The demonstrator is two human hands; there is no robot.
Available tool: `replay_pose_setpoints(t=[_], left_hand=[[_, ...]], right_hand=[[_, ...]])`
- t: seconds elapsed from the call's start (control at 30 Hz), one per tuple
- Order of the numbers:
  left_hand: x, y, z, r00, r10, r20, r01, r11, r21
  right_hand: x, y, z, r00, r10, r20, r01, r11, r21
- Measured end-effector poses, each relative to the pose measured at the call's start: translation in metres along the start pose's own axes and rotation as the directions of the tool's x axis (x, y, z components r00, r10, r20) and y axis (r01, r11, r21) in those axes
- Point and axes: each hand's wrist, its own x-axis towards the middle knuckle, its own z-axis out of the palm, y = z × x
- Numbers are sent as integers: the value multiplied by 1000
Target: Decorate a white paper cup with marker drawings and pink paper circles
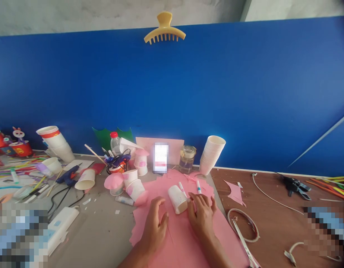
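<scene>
A white paper cup lies on its side on a large sheet of pink paper, its end turned toward me. To its left my left hand is held open, thumb and fingers curved and apart, with nothing between them. My right hand is just right of the cup, fingers bent and spread over the paper, holding nothing that I can see. Whether its fingertips touch the cup is unclear. Just beyond that hand lie a white pen with a blue band and another white pen.
Left of the paper stand pink-trimmed paper cups and a blue glue gun. Behind are a lit phone, a glass jar and a tall cup stack. A tape roll and scissors lie right.
</scene>
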Motion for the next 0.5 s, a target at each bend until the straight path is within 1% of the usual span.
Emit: replay_pose_setpoints(t=[0.07,0.13,0.2,0.27,0.37,0.5], left_hand=[[-1,-2,2,1000,12,6,-12,1000,1],[-1,-3,3,999,40,12,-40,999,-6],[0,-2,3,998,59,10,-59,998,-8],[1,-2,3,999,50,1,-50,999,-2],[3,-2,2,1000,19,-18,-19,1000,-2],[7,3,1,998,-20,-59,19,1000,-19]], right_hand=[[-2,-7,-2,997,2,79,-7,998,69],[-4,-14,-3,992,-6,129,-9,993,115],[-5,-19,-5,984,-41,172,17,990,143],[-7,-24,-6,973,-93,209,59,985,164],[-11,-27,-5,961,-157,226,117,977,180],[-16,-28,2,963,-204,177,168,965,199]])
